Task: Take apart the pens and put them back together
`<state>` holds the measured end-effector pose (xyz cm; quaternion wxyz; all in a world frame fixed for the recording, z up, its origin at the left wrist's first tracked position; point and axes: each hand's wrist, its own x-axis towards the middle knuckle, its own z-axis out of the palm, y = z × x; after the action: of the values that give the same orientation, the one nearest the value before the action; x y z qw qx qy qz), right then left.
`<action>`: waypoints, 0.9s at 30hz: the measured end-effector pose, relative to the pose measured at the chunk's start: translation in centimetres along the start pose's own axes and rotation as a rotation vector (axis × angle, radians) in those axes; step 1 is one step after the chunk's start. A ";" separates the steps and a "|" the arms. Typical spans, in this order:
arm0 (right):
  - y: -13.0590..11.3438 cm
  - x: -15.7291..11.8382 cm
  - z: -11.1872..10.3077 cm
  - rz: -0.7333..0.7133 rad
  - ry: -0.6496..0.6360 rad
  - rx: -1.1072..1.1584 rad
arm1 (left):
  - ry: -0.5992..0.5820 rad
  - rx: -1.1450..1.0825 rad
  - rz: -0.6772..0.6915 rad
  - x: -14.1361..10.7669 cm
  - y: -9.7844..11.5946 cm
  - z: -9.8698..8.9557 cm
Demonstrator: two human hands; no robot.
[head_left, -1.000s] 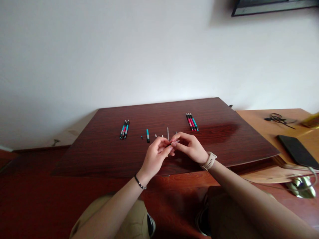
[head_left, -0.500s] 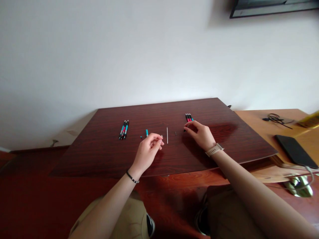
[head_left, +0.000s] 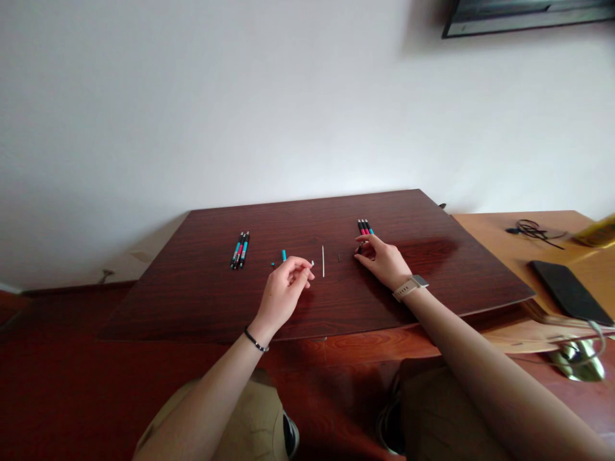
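My left hand [head_left: 291,276] hovers low over the dark table, fingers loosely curled and apart, with nothing visible in them. A small white pen piece [head_left: 312,263] lies at its fingertips. Partly behind that hand is a blue pen barrel [head_left: 284,255], with a tiny blue piece [head_left: 273,264] to its left. A thin white pen refill [head_left: 323,261] and a small spring [head_left: 339,258] lie between my hands. My right hand [head_left: 383,259] is open, thumb and index finger parted around a small black pen piece [head_left: 360,248]; whether they touch it is hard to see.
Several pens [head_left: 239,250] lie grouped at left on the table [head_left: 202,301]. More pens [head_left: 364,226] lie just beyond my right hand. A wooden side table at right bears a black phone [head_left: 571,291] and a coiled cable [head_left: 531,229]. A white wall stands behind.
My right thumb and index finger have spread apart around the black pen piece, which they were pinching before. My left hand has barely moved.
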<state>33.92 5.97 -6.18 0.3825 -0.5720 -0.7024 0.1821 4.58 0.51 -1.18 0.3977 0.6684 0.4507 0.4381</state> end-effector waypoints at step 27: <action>-1.6 -0.5 -0.8 -0.002 0.019 -0.028 | 0.059 0.999 0.305 2.8 -3.8 -1.9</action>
<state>33.46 4.95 -4.69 0.3811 -0.5784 -0.7018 0.1662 2.45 4.42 -3.49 -0.0507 0.8221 0.5133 0.2412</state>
